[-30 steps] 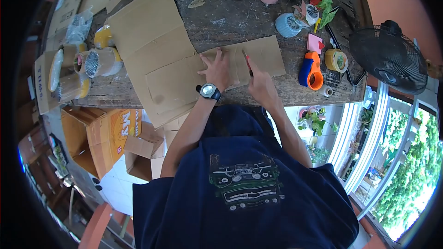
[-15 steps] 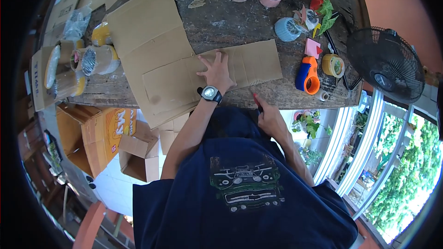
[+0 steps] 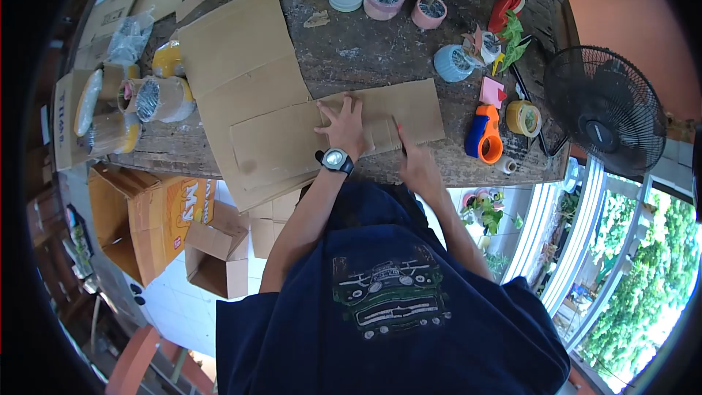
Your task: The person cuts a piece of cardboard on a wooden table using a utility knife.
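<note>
My left hand point(image 3: 344, 130), with a watch on its wrist, lies with fingers spread, pressing on a long strip of cardboard point(image 3: 274, 139). That strip overlaps a larger cardboard sheet point(image 3: 238, 44), which hangs a little over the table's near edge. To its right, my right hand point(image 3: 420, 168) is closed round a red-handled cutter knife point(image 3: 401, 132). Its thin blade points away from me over the right part of the strip; whether the tip touches is too small to tell. Faint lines mark the strip between the two hands.
An orange and blue tape dispenser point(image 3: 486, 135) and a yellow tape roll point(image 3: 523, 118) lie to the right, near a black fan point(image 3: 603, 110). Potted plants point(image 3: 384, 0) line the back. Wrapped pots point(image 3: 162, 99) stand left; open cardboard boxes point(image 3: 219, 256) sit below the table.
My right hand has moved the cutter knife forward from the strip's near edge to above its surface. My left hand stays pressed on the cardboard. The whole view has shifted slightly.
</note>
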Demonstrator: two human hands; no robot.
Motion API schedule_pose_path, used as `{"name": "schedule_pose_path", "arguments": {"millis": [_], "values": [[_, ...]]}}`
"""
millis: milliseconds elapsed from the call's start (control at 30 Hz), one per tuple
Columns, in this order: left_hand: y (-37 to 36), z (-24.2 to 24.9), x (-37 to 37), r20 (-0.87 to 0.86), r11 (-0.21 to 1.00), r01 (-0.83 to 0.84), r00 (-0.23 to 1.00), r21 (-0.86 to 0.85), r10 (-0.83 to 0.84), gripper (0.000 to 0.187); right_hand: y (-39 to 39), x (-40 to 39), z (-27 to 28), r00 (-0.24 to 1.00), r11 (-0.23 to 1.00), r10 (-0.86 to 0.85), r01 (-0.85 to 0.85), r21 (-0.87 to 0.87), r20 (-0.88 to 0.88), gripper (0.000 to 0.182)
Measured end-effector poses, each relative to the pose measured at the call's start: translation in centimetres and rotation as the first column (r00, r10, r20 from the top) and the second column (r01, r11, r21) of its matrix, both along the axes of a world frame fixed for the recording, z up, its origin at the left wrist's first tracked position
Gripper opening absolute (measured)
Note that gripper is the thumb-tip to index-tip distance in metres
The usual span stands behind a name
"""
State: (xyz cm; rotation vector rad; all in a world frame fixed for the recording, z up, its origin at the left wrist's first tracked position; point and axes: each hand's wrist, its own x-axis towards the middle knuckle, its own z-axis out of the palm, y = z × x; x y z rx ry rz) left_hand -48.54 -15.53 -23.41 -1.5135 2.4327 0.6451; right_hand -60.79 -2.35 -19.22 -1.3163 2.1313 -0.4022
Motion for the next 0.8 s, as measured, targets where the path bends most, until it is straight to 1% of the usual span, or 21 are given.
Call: {"name": "schedule_pose_path", "arguments": {"millis": [67,133,167,233,333,367,433,467,567,667,767,800], "values": [[-0.1,0.0,0.0,-0.006,0.998,-0.023,1.0,0.052,0.023,0.111,3.7,0.1,0.7,0.998,0.997,0.011,-0.017,0.079,0.065,0.064],[0.1,0.3,0.1,-0.01,0.997,-0.022,1.0,0.073,0.023,0.112,6.2,-0.3,1.6,0.988,0.985,0.034,-0.058,0.161,0.148,0.067],[-0.1,0.5,0.1,-0.011,0.997,-0.022,1.0,0.077,0.023,0.112,6.4,-0.5,1.7,0.987,0.992,0.012,-0.032,0.126,0.163,0.066],[0.1,0.6,0.4,0.001,0.998,-0.019,1.0,0.055,0.019,0.106,6.5,-0.5,2.4,0.979,0.998,-0.041,0.029,0.061,0.198,0.064],[0.1,0.5,1.2,0.073,1.0,0.022,0.997,-0.007,-0.021,0.101,3.4,-0.6,3.0,0.982,0.99,-0.051,0.074,-0.123,0.184,0.063],[-0.1,0.4,1.5,0.107,0.999,0.041,0.994,-0.034,-0.037,0.1,2.3,-0.6,2.5,0.988,0.987,-0.05,0.071,-0.144,0.144,0.061],[0.2,-3.0,1.7,0.04,0.947,0.199,0.98,-0.251,-0.195,0.097,-0.3,-0.4,1.1,0.997,0.981,-0.04,0.052,-0.187,0.064,0.057],[0.2,-4.2,1.9,0.021,0.896,0.263,0.962,-0.358,-0.274,0.095,-1.7,-0.3,0.5,0.998,0.985,-0.037,0.046,-0.168,0.055,0.057],[0.5,-1.2,0.9,-0.046,0.972,0.231,0.971,-0.037,-0.233,0.084,-4.7,0.1,-0.8,0.999,0.993,-0.024,0.027,-0.118,0.031,0.058],[0.6,-0.8,0.5,-0.074,0.981,0.189,0.979,-0.043,-0.192,0.079,-5.8,0.4,-1.9,1.0,0.995,-0.017,0.02,-0.1,0.024,0.059],[1.3,-2.7,0.0,-0.048,0.976,0.158,0.985,-0.151,-0.167,0.08,-5.3,0.6,-2.1,1.0,0.998,-0.014,0.016,-0.062,0.023,0.061],[1.6,-2.7,0.0,-0.048,0.98,0.153,0.986,-0.129,-0.16,0.082,-4.5,1.0,-1.5,1.0,0.999,-0.011,0.012,-0.051,0.025,0.061]]}}
